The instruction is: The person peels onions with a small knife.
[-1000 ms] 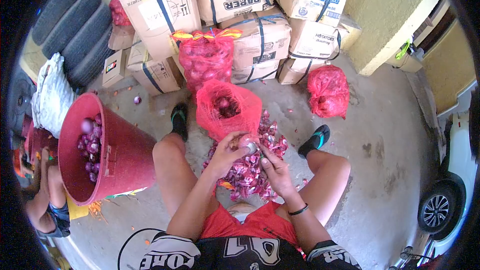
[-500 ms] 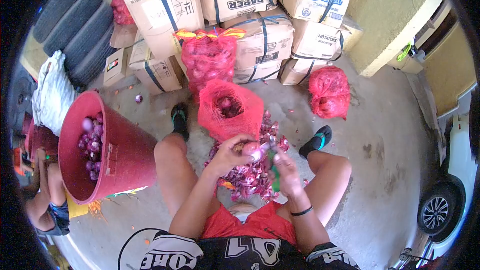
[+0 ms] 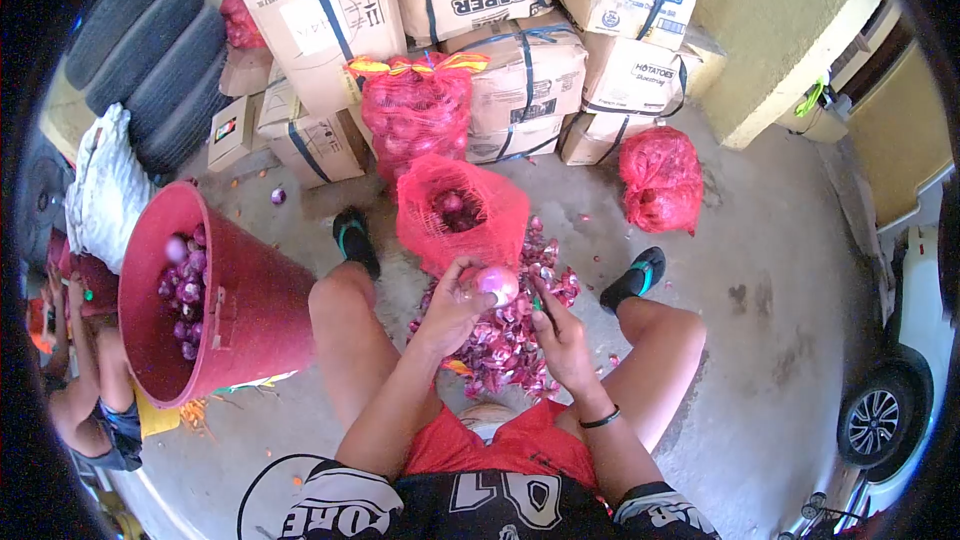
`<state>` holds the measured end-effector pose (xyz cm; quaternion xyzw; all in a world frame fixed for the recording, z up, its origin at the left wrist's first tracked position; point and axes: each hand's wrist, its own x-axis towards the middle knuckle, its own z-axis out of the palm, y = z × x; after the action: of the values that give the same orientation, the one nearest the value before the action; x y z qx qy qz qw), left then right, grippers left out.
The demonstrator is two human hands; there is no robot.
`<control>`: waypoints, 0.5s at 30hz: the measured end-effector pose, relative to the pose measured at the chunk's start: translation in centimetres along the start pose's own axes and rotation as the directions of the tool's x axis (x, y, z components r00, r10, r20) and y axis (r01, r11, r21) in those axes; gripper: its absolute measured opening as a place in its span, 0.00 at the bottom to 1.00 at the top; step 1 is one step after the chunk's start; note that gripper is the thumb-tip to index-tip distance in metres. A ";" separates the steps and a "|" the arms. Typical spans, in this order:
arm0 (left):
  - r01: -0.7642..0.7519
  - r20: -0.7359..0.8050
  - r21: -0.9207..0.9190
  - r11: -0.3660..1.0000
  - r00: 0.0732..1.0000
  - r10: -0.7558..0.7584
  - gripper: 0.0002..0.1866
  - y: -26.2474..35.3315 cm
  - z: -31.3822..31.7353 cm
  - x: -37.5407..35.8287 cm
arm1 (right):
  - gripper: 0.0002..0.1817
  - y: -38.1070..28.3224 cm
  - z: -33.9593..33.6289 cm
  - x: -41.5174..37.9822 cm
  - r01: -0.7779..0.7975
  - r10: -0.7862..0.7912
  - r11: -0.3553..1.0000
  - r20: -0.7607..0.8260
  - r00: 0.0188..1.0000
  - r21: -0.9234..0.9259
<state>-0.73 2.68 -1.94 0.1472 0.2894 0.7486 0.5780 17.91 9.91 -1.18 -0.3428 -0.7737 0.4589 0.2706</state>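
A red onion (image 3: 497, 283) with a pale patch is in my left hand (image 3: 453, 312), fingers closed round it. Just to the right, my right hand (image 3: 565, 342) grips a small knife (image 3: 537, 304); a bit of its green handle shows and the rest is mostly covered by my fingers. The knife and the onion are apart. Beneath both hands lies a heap of onion skins (image 3: 505, 355) on the floor. Beyond my left hand stands an open red mesh sack (image 3: 462, 235) with onions inside.
To the left, a tilted red bin (image 3: 255, 310) holds several onions. A filled mesh sack (image 3: 415, 120) leans on stacked cardboard boxes (image 3: 525, 75); another red bundle (image 3: 660, 180) lies right. Another person's arm (image 3: 82, 350) shows far left. A car wheel (image 3: 875, 420) stands far right.
My right hand has drawn back slightly from the onion, and the knife has turned so less of its green handle shows. The onion now shows more of its purple side.
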 end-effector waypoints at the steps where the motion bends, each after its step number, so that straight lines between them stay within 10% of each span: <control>1: 0.007 -0.018 0.016 1.000 1.000 -0.007 0.30 -0.2 -0.1 0.2 | 0.26 -0.4 0.3 0.2 0.101 -0.101 0.994 -0.026 0.995 -0.031; 15: -0.048 -0.037 0.086 0.995 0.998 0.051 0.30 -1.4 0.3 0.5 | 0.27 -3.7 0.8 0.7 0.209 -0.213 0.969 -0.020 0.977 -0.135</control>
<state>0.36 3.46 -2.61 0.1640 0.3287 0.7524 0.5467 15.82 8.73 1.89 -0.2836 -0.8296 0.3695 0.3079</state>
